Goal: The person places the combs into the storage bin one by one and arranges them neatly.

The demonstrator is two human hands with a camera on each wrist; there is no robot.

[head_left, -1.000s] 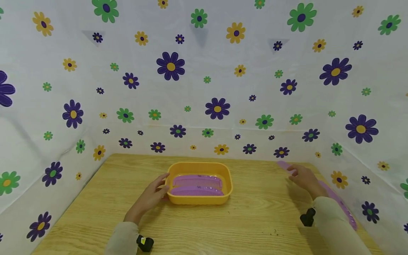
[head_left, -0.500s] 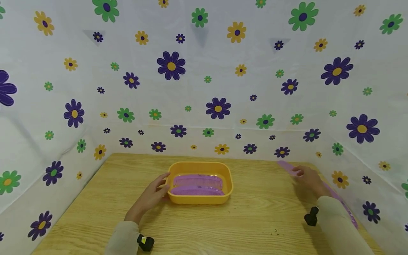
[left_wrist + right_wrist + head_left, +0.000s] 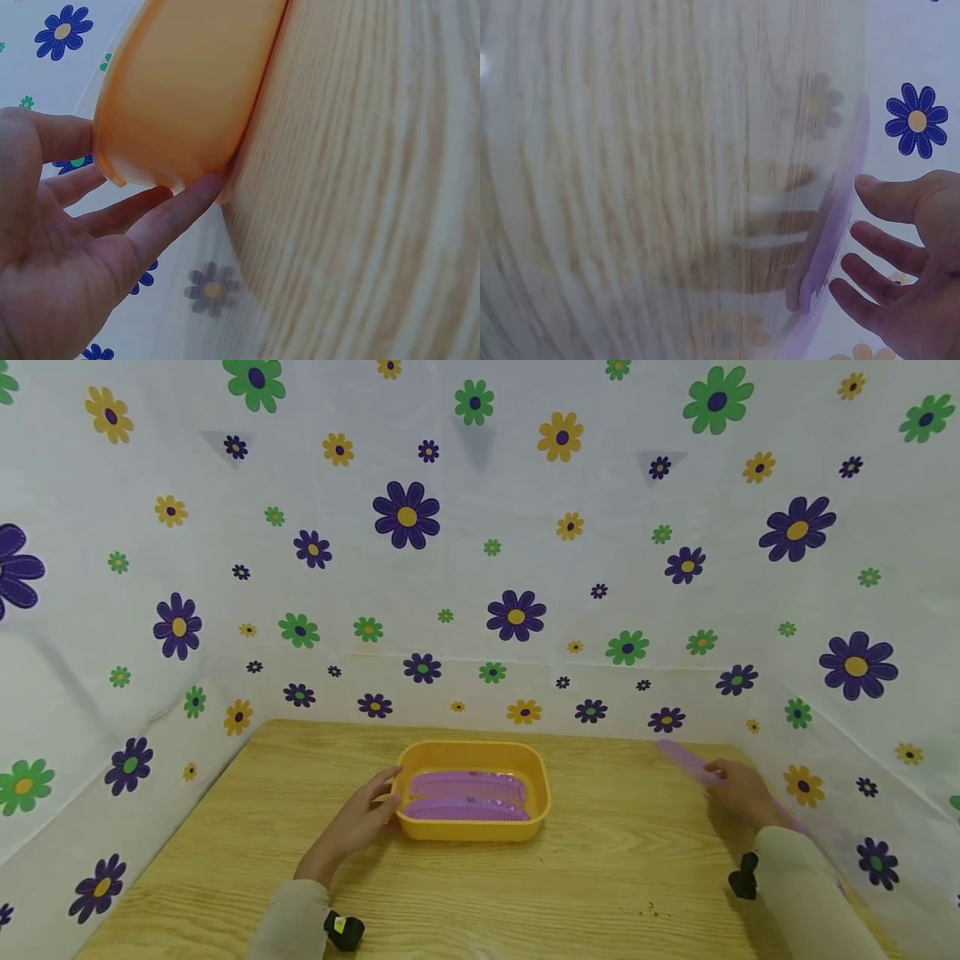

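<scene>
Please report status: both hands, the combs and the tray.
Left hand open, fingers touching orange tray. Two purple combs inside. Right hand open beside third comb. Nothing between.

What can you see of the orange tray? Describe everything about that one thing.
The tray is a shallow, rounded-corner rectangle that looks like smooth orange plastic, with a rolled rim. It sits flat and upright near the middle of the wooden table. Two purple combs lie lengthwise inside it. The left hand touches its left end with straight fingers; the left wrist view shows fingertips against its wall.
</scene>
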